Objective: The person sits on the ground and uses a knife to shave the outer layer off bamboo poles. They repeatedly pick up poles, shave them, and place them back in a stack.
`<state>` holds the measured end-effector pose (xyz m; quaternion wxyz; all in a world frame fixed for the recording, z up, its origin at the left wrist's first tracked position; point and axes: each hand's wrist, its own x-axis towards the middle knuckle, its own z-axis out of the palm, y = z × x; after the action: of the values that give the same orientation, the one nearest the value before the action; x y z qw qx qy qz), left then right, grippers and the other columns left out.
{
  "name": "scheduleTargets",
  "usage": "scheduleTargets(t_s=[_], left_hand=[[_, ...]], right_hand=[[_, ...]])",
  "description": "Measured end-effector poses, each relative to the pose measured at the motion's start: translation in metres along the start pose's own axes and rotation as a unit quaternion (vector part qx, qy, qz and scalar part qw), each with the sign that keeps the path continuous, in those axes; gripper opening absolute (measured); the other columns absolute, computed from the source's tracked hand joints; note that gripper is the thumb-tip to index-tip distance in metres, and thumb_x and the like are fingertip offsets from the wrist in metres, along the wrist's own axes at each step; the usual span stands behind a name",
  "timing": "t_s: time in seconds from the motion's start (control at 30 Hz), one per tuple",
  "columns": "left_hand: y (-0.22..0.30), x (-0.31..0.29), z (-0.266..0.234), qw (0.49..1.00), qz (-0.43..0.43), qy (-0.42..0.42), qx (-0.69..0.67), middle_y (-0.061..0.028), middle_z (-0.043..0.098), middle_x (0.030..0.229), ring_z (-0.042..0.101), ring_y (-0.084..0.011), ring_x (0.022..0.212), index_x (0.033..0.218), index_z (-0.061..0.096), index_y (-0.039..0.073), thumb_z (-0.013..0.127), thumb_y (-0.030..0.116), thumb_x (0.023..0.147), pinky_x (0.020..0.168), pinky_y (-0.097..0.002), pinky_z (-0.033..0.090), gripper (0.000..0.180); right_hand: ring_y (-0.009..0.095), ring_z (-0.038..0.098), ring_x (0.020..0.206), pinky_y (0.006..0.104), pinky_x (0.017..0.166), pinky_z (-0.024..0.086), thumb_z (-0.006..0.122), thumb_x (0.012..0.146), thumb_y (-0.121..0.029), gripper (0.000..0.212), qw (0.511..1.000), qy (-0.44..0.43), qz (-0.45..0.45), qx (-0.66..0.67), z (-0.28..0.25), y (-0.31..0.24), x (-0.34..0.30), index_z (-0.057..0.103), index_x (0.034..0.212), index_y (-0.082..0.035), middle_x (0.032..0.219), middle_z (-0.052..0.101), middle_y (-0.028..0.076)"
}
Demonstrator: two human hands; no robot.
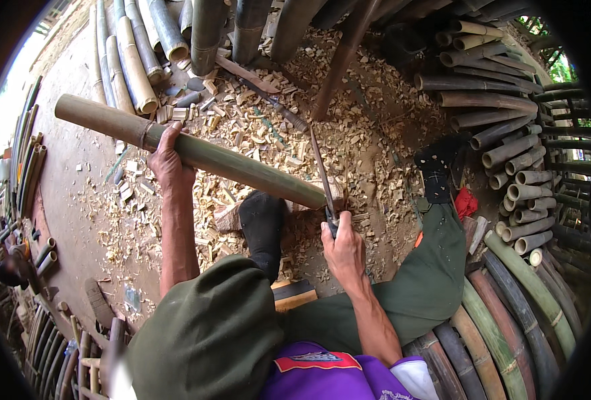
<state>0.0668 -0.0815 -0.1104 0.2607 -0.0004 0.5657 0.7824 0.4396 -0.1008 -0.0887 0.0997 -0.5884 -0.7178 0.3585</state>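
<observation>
My left hand (170, 160) is wrapped round a thick bamboo pole (232, 163), just beside its node. The pole slants from the upper left down to the middle; its far left part is brownish, the rest greenish. In my right hand (344, 248) is a knife with a dark handle, its long narrow blade (320, 157) pointing away from me. That blade crosses right at the pole's near right end; whether it bites into the bamboo I cannot tell. Behind this end a pale wooden block (336, 191) shows in part. My foot in a black sock (262, 230) rests below the pole.
Bamboo chips (242, 113) cover much of the ground. Beyond the blade tip lies a tool with a turned wooden handle (294, 120). Bamboo lengths (132, 63) lie at the far left, more cut pieces (489, 100) at the right, and long poles (495, 327) beside my right leg.
</observation>
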Motion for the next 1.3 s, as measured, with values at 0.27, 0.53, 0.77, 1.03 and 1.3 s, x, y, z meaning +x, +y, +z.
scheduleTargets(t_s=[0.27, 0.53, 0.77, 1.03, 1.3], left_hand=[[0.001, 0.003, 0.007, 0.999, 0.009, -0.035, -0.008, -0.0111, 0.072, 0.089, 0.071, -0.023, 0.078, 0.103, 0.07, -0.001, 0.087, 0.012, 0.081, 0.076, -0.0391, 0.061, 0.031], [0.003, -0.004, 0.007, 0.998, 0.021, -0.062, 0.006, -0.0118, 0.073, 0.09, 0.071, -0.0227, 0.081, 0.107, 0.069, -0.001, 0.085, 0.011, 0.084, 0.079, -0.0373, 0.06, 0.031], [0.009, -0.011, 0.009, 0.993, 0.036, -0.109, 0.003, -0.0135, 0.073, 0.089, 0.072, -0.0242, 0.082, 0.111, 0.066, -0.001, 0.084, 0.012, 0.085, 0.082, -0.0389, 0.06, 0.034], [0.024, -0.026, 0.016, 0.981, 0.032, -0.186, -0.036, -0.0107, 0.07, 0.097, 0.07, -0.0243, 0.089, 0.128, 0.056, 0.0, 0.084, 0.013, 0.085, 0.087, -0.0397, 0.06, 0.052], [0.026, -0.032, 0.015, 0.996, 0.08, -0.024, 0.019, -0.0087, 0.07, 0.09, 0.07, -0.0206, 0.081, 0.104, 0.066, 0.001, 0.089, 0.012, 0.081, 0.081, -0.0367, 0.06, 0.034]], right_hand=[[0.049, 0.069, 0.073, 0.0559, 0.058, 0.053, 0.064, 0.101, -0.02, 0.027, 0.998, -0.029, 0.016, -0.049, 0.018, 0.025, 0.009, 0.046, 0.107, -0.002, 0.078, 0.069, 0.026], [0.038, 0.072, 0.069, 0.0476, 0.058, 0.056, 0.063, 0.101, -0.019, 0.026, 0.982, 0.118, -0.138, 0.05, -0.012, -0.025, -0.01, 0.047, 0.113, -0.001, 0.083, 0.069, 0.025], [0.047, 0.071, 0.078, 0.0543, 0.062, 0.053, 0.062, 0.101, -0.022, 0.029, 0.996, -0.044, 0.067, -0.024, -0.008, 0.005, 0.01, 0.046, 0.111, 0.0, 0.081, 0.069, 0.026], [0.045, 0.073, 0.078, 0.0537, 0.064, 0.057, 0.063, 0.1, -0.019, 0.025, 0.988, -0.067, 0.086, -0.109, 0.024, 0.035, 0.016, 0.049, 0.113, -0.002, 0.087, 0.073, 0.025], [0.047, 0.07, 0.074, 0.0541, 0.059, 0.053, 0.067, 0.098, -0.02, 0.027, 0.997, 0.055, -0.033, 0.047, -0.022, -0.031, -0.007, 0.049, 0.108, -0.002, 0.08, 0.068, 0.024]])
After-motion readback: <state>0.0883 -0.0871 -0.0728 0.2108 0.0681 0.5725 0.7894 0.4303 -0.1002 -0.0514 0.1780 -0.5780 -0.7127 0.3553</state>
